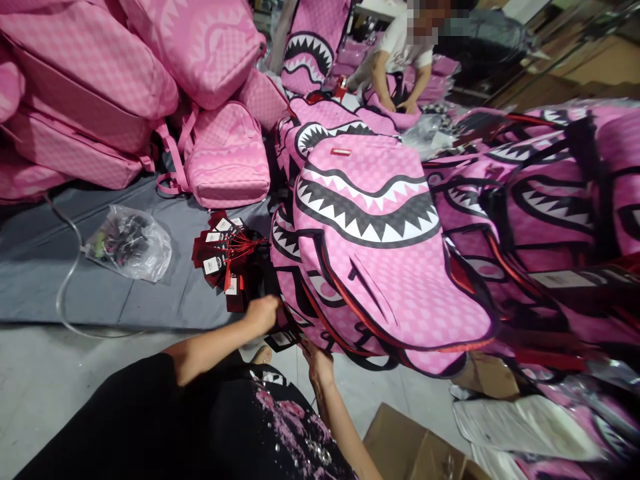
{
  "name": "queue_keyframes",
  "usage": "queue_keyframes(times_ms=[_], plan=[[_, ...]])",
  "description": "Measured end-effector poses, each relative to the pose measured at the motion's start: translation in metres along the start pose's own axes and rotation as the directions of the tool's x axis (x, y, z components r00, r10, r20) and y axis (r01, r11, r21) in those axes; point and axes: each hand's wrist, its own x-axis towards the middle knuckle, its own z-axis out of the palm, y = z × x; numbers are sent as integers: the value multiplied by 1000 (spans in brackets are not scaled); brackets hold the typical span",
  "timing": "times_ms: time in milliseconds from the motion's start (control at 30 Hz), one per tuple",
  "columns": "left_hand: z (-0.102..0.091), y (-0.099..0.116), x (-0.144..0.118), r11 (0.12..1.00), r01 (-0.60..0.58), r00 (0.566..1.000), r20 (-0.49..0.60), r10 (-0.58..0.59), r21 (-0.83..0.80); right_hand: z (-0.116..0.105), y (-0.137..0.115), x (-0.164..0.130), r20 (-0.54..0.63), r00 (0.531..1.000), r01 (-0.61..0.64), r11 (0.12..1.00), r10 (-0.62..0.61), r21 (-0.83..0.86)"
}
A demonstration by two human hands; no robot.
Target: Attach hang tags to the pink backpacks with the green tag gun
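Note:
A pink backpack (pixel 370 267) with a black-and-white shark mouth lies on top of similar bags in front of me. My left hand (pixel 263 315) is closed in a fist at the backpack's left side, against dark straps; what it grips is hidden. Under the near edge of the bag, my right hand (pixel 319 363) has its fingers curled upward, partly covered by the bag, and I cannot make out what they hold. A black tag (pixel 283 340) with white print hangs between both hands. Left of the bag, a fanned bunch of dark red hang tags (pixel 215 263) with red cords rests on the table.
Paler pink backpacks (pixel 227 157) are heaped at the back left. A clear plastic bag (pixel 133 243) lies on the grey table (pixel 40 280). More shark-mouth backpacks (pixel 545 207) crowd the right. A cardboard box (pixel 415 447) stands below. Across the table, a person (pixel 403 60) handles a pink bag.

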Motion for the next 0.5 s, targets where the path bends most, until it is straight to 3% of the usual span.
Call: queue_keyframes(times_ms=[133, 233, 300, 400, 500], plan=[[-57, -35, 42, 967, 142, 956, -281, -79, 213, -12, -5, -12, -20, 999, 46, 996, -48, -77], [-83, -51, 76, 927, 201, 940, -328, -91, 318, -17, -8, -32, 26, 995, 99, 981, -96, -167], [-89, -56, 87, 907, 205, 945, -317, -85, 368, -9, -11, -47, 143, 986, 115, 969, -85, -220], [-87, -61, 82, 886, 188, 949, -312, -52, 425, 32, -21, -64, 359, 933, 136, 957, -36, -258], [-84, -65, 66, 866, 163, 951, -310, -9, 473, 112, -38, -64, 506, 860, 196, 960, -69, -201]])
